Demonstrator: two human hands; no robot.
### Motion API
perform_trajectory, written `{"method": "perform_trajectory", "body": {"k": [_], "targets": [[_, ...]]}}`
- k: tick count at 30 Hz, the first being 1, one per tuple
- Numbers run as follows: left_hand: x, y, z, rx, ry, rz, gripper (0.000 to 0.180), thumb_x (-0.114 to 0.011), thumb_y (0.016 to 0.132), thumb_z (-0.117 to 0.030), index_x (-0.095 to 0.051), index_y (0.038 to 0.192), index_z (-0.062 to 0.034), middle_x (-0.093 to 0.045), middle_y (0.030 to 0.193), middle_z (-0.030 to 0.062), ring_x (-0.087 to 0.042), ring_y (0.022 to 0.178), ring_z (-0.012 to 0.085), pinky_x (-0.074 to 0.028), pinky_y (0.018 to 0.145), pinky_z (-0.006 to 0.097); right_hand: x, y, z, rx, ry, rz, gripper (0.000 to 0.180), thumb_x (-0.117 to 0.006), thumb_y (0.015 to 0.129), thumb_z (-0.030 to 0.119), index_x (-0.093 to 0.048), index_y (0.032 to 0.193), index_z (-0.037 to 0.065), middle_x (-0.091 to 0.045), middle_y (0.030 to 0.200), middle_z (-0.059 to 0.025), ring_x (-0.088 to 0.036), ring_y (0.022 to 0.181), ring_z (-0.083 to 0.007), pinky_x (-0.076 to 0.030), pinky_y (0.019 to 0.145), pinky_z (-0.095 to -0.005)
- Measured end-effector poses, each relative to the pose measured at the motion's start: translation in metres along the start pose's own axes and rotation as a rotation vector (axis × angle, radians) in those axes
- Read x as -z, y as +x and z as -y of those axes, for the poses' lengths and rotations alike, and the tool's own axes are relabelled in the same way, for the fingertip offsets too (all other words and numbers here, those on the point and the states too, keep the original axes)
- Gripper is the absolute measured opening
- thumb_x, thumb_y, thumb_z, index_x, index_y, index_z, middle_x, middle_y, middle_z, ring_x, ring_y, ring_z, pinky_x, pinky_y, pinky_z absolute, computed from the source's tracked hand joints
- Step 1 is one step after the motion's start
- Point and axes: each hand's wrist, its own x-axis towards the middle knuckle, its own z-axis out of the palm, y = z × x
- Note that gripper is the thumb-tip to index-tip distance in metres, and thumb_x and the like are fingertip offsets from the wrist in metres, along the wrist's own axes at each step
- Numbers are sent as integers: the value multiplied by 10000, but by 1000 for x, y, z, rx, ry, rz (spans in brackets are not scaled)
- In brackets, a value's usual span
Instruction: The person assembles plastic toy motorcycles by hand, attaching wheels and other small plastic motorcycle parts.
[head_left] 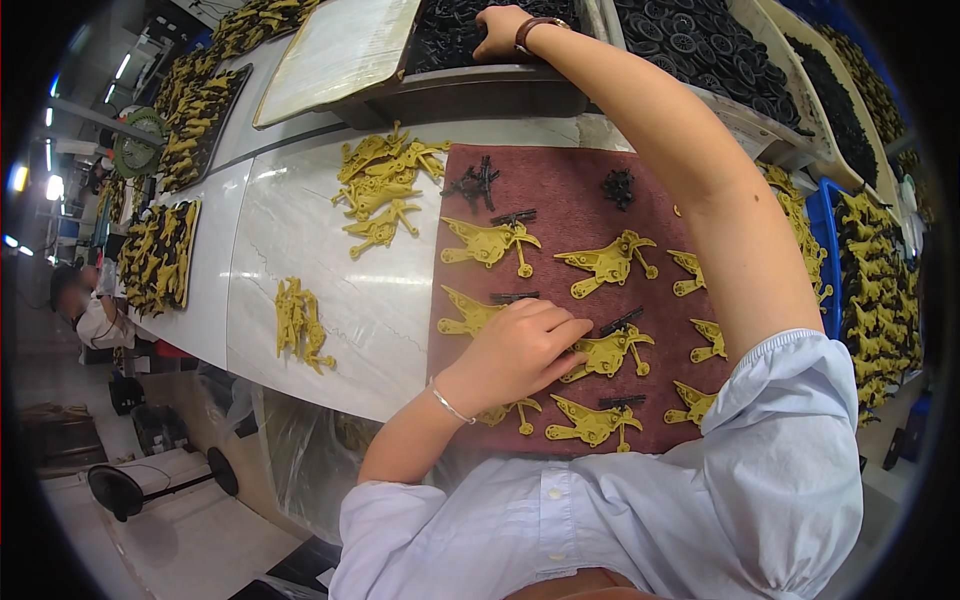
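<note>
My left hand (522, 347) is curled over the dark red cloth (660, 178), fingers bent together at the edge of a yellow plastic part (606, 356). Whatever its fingertips hold is hidden. Far from me, my right hand (500, 32) reaches into a bin of small black parts (445, 38), fingers bent down among them; what they grip does not show. Rows of yellow gun-shaped parts lie on the cloth, including one (607, 262) at the middle and another (592, 422) near me. Thin black strips (514, 216) lie against several of them.
Small black pieces (618, 188) sit in piles on the cloth. Yellow parts are heaped on the white table (385, 190), with a smaller group (300, 325) nearer. Black wheels (700, 45) fill a bin at the far right. A loaded tray (160, 258) and another person (95, 310) are at left.
</note>
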Motion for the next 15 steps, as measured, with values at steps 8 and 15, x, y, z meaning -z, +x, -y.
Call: {"method": "perform_trajectory", "body": {"k": [8, 15], "targets": [[1, -4, -1, 0, 23, 0, 350, -745, 737, -155, -624, 1047, -45, -647, 897, 78, -619, 834, 268, -499, 747, 382, 14, 4, -20, 142, 457, -366, 390, -774, 684, 281, -678, 942, 5, -699, 868, -147, -680, 792, -229, -537, 728, -329], [9, 0, -2, -34, 2, -81, 330, -730, 756, -145, -636, 1056, -49, -657, 963, 81, -622, 907, 265, -499, 791, 379, 45, -114, 25, 335, 1006, -116, 215, -662, 816, 73, -580, 985, -31, -564, 669, -50, -530, 559, -115, -424, 484, -252]]}}
